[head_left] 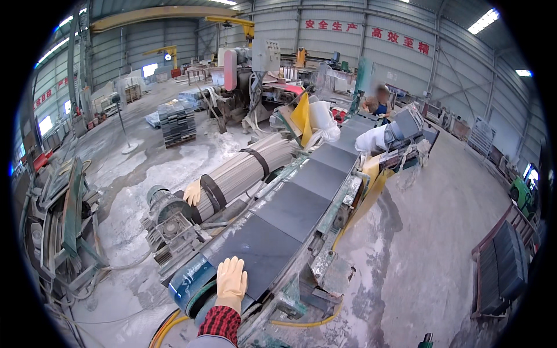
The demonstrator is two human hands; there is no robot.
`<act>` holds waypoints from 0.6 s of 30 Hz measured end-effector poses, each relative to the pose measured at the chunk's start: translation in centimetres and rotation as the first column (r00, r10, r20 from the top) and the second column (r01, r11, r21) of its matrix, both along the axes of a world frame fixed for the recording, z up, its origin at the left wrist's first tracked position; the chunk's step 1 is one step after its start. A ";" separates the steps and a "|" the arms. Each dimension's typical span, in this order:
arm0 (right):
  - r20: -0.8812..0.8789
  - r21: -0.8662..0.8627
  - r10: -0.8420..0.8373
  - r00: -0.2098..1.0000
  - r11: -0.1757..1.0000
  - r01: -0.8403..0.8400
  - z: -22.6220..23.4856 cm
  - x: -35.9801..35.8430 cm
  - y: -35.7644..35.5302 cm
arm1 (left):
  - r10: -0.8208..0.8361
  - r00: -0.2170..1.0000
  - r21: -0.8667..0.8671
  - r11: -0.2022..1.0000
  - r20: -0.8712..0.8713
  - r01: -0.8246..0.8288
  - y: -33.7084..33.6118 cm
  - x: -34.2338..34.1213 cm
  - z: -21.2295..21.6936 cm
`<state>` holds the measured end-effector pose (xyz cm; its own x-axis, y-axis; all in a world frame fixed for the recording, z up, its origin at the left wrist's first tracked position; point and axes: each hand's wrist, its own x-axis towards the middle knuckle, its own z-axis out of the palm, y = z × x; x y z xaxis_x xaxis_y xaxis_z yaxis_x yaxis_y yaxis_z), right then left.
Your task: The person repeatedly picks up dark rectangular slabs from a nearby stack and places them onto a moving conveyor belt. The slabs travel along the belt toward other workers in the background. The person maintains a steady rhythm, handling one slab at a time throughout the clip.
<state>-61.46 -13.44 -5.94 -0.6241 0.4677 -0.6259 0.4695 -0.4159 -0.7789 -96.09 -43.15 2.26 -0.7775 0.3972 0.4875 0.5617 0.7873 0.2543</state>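
Note:
My left hand (231, 281), in a cream rubber glove below a red-and-black checked cuff, lies flat on the near end of a dark grey stone slab (255, 246). Its fingers are stretched out and grip nothing. Several such slabs lie end to end along a conveyor (194, 284) with a blue rounded end, running away toward the upper right. Another cream glove (192, 193) rests on a long bundle of pale strips (243, 168) held by black bands, left of the conveyor. My right hand does not show.
Beside the conveyor's near left stands a dusty motor (171, 223). Farther along, a white-wrapped machine head (377, 139) sits at its right edge. A person (379, 104) is at the far end. Stacked slabs (177, 122) stand left, and a dark slab rack (503, 269) right.

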 end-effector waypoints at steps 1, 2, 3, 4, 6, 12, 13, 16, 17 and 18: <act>-0.001 0.001 0.000 1.000 1.000 0.000 0.0 0.0 -0.1 | 0.007 1.000 -0.001 1.000 -0.025 -0.007 -0.1 0.0 -0.2; 0.002 0.000 -0.001 1.000 1.000 0.001 0.0 0.1 -0.1 | 0.013 0.999 -0.002 1.000 -0.051 -0.013 -0.2 0.0 -0.2; 0.002 0.003 -0.002 1.000 1.000 0.002 -0.1 0.2 -0.2 | 0.015 0.999 -0.001 1.000 -0.050 -0.015 -0.2 0.0 -0.2; 0.002 0.001 -0.004 1.000 1.000 0.004 -0.1 0.3 -0.2 | 0.016 0.999 0.000 1.000 -0.048 -0.016 -0.2 0.1 -0.2; 0.003 0.006 -0.004 1.000 1.000 0.004 -0.1 0.4 -0.3 | 0.019 0.998 0.000 1.000 -0.053 -0.020 -0.2 0.2 -0.2; 0.000 0.009 -0.006 1.000 1.000 0.006 -0.4 1.3 -0.3 | 0.005 1.000 -0.008 1.000 0.021 -0.005 -0.5 0.5 0.4; 0.002 0.012 -0.008 1.000 1.000 0.008 -0.4 1.4 -0.4 | 0.011 1.000 -0.012 1.000 0.017 -0.011 -0.5 0.6 0.4; 0.004 0.015 -0.012 1.000 1.000 0.012 -0.3 1.9 -0.5 | 0.015 1.000 -0.020 1.000 0.022 -0.014 -0.6 0.8 0.6; 0.012 0.019 -0.016 1.000 1.000 0.016 -0.2 2.0 -0.6 | 0.012 1.000 -0.018 1.000 0.022 -0.012 -0.7 0.8 0.4; 0.013 0.022 -0.017 1.000 1.000 0.017 -0.2 2.2 -0.7 | 0.010 1.000 -0.017 1.000 0.021 -0.010 -0.8 0.7 0.3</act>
